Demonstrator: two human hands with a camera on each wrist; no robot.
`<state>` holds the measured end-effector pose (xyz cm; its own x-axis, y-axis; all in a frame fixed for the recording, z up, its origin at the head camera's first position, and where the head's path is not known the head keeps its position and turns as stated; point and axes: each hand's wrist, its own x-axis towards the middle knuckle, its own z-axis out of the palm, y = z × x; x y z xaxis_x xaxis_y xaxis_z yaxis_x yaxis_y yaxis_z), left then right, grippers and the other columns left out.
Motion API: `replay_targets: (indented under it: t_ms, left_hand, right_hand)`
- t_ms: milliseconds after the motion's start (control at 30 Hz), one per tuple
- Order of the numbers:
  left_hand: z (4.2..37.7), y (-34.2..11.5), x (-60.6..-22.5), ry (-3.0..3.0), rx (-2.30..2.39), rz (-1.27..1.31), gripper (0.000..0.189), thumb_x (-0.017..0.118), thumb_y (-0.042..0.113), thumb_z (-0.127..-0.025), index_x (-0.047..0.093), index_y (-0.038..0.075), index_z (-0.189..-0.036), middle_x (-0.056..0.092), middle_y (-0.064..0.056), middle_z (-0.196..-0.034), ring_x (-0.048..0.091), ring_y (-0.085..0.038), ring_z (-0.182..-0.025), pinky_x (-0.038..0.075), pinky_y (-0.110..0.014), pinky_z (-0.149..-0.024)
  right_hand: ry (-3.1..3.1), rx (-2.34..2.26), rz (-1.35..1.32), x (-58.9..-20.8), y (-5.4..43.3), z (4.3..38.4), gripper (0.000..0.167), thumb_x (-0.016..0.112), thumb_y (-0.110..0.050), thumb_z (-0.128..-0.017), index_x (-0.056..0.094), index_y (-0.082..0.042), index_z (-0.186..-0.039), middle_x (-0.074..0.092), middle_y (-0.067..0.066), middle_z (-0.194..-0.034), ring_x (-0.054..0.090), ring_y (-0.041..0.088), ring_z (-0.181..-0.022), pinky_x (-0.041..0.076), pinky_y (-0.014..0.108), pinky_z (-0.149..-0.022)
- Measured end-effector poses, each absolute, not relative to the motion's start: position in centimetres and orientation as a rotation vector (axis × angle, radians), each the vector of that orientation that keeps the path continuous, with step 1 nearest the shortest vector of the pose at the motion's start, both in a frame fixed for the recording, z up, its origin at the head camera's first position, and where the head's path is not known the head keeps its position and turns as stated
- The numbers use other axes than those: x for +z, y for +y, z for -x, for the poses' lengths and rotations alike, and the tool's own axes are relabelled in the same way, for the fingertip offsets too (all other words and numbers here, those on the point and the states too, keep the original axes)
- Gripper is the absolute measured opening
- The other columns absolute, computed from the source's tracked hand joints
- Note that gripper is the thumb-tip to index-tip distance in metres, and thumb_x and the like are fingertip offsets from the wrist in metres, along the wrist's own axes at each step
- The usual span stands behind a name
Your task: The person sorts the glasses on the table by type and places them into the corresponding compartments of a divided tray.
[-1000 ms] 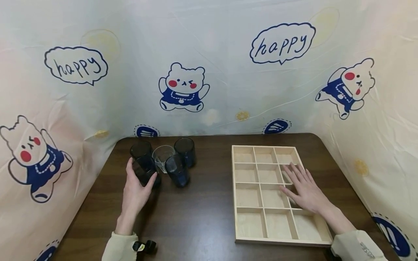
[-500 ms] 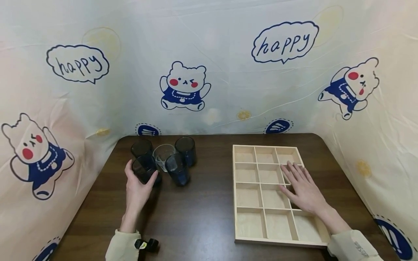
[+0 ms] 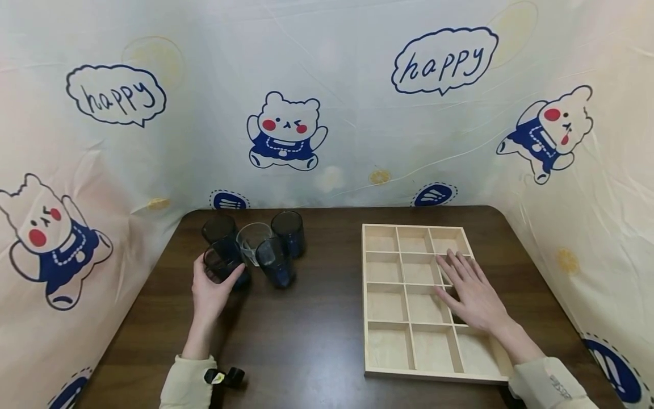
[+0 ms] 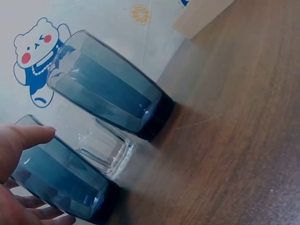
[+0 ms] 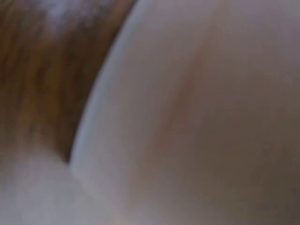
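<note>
Left hand (image 3: 210,295): fingers curled round the near-left blue glass (image 3: 222,261), upright on desk (image 3: 306,335). Right hand (image 3: 474,298): fingers extended, slightly spread, over right side of divided wooden tray (image 3: 388,347).

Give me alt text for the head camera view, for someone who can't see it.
A person's left hand grips a dark blue glass, grouped with three other dark glasses and a clear one on a brown table. The right hand is spread over a compartmented wooden tray.
</note>
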<state>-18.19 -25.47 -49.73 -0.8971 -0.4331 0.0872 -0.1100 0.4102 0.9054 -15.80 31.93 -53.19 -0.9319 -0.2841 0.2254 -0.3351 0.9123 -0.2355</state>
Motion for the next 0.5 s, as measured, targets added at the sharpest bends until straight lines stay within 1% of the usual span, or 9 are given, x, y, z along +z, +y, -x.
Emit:
replay_targets:
  t_ms: [100, 200, 233, 267, 333, 400, 433, 500]
  left_hand:
    - [18.2, -25.73, -49.48, -2.346, -1.515, -0.488, 0.085, 0.089, 0.026, -0.094, 0.041, 0.009, -0.162, 0.056, -0.018, -0.159, 0.059, -0.032, -0.14, 0.041, -0.004, -0.095]
    - [18.27, -25.94, -49.44, -2.335, -1.524, -0.508, 0.085, 0.09, 0.028, -0.094, 0.044, 0.011, -0.162, 0.059, -0.015, -0.158, 0.06, -0.025, -0.136, 0.043, -0.005, -0.096]
    - [18.27, -25.98, -49.41, -2.332, -1.532, -0.514, 0.085, 0.09, 0.028, -0.094, 0.044, 0.011, -0.162, 0.059, -0.015, -0.158, 0.06, -0.025, -0.137, 0.046, -0.009, -0.102]
    - [18.29, -25.99, -49.4, -2.328, -1.533, -0.524, 0.086, 0.091, 0.029, -0.093, 0.044, 0.011, -0.163, 0.059, -0.015, -0.158, 0.06, -0.024, -0.136, 0.047, -0.012, -0.105]
    - [18.33, -25.98, -49.36, -2.32, -1.541, -0.541, 0.086, 0.091, 0.03, -0.093, 0.043, 0.012, -0.163, 0.059, -0.014, -0.159, 0.06, -0.024, -0.137, 0.051, -0.024, -0.115]
    - [18.31, -25.94, -49.29, -2.308, -1.56, -0.552, 0.087, 0.091, 0.03, -0.093, 0.043, 0.012, -0.164, 0.058, -0.014, -0.159, 0.059, -0.027, -0.14, 0.05, -0.039, -0.122]
    - [18.29, -25.88, -49.23, -2.302, -1.566, -0.562, 0.087, 0.09, 0.03, -0.094, 0.043, 0.012, -0.164, 0.058, -0.013, -0.159, 0.059, -0.027, -0.141, 0.048, -0.044, -0.125]
    - [18.26, -25.8, -49.18, -2.287, -1.58, -0.577, 0.085, 0.09, 0.032, -0.094, 0.045, 0.014, -0.163, 0.059, -0.01, -0.157, 0.059, -0.023, -0.139, 0.05, -0.038, -0.123]
  right_hand:
    - [-2.89, 0.408, -0.473, -53.15, 31.86, 15.84, 0.078, 0.062, -0.048, -0.108, 0.034, -0.017, -0.174, 0.034, 0.025, -0.178, 0.031, 0.048, -0.165, 0.014, 0.059, -0.139]
    - [-2.886, 0.408, -0.474, -53.18, 31.84, 15.89, 0.078, 0.062, -0.048, -0.108, 0.033, -0.018, -0.174, 0.034, 0.025, -0.178, 0.03, 0.047, -0.166, 0.014, 0.059, -0.139]
    - [-2.885, 0.407, -0.475, -53.19, 31.85, 15.91, 0.078, 0.062, -0.048, -0.108, 0.033, -0.018, -0.174, 0.033, 0.024, -0.178, 0.03, 0.047, -0.166, 0.013, 0.058, -0.139]
    - [-2.884, 0.406, -0.474, -53.21, 31.85, 15.93, 0.078, 0.062, -0.048, -0.108, 0.033, -0.018, -0.174, 0.033, 0.024, -0.178, 0.03, 0.047, -0.166, 0.011, 0.056, -0.14]
    - [-2.887, 0.405, -0.471, -53.25, 31.88, 15.95, 0.078, 0.062, -0.047, -0.108, 0.033, -0.017, -0.174, 0.033, 0.024, -0.178, 0.03, 0.046, -0.166, 0.011, 0.056, -0.14]
    - [-2.896, 0.401, -0.463, -53.25, 31.92, 15.97, 0.078, 0.062, -0.048, -0.108, 0.033, -0.017, -0.174, 0.032, 0.024, -0.179, 0.03, 0.047, -0.166, 0.012, 0.058, -0.139]
    - [-2.903, 0.402, -0.458, -53.23, 31.93, 15.96, 0.078, 0.061, -0.049, -0.108, 0.033, -0.017, -0.174, 0.032, 0.024, -0.179, 0.029, 0.047, -0.166, 0.013, 0.06, -0.139]
    - [-2.912, 0.397, -0.45, -53.22, 32.02, 15.97, 0.079, 0.061, -0.05, -0.108, 0.033, -0.017, -0.174, 0.032, 0.024, -0.179, 0.029, 0.048, -0.166, 0.017, 0.063, -0.137]
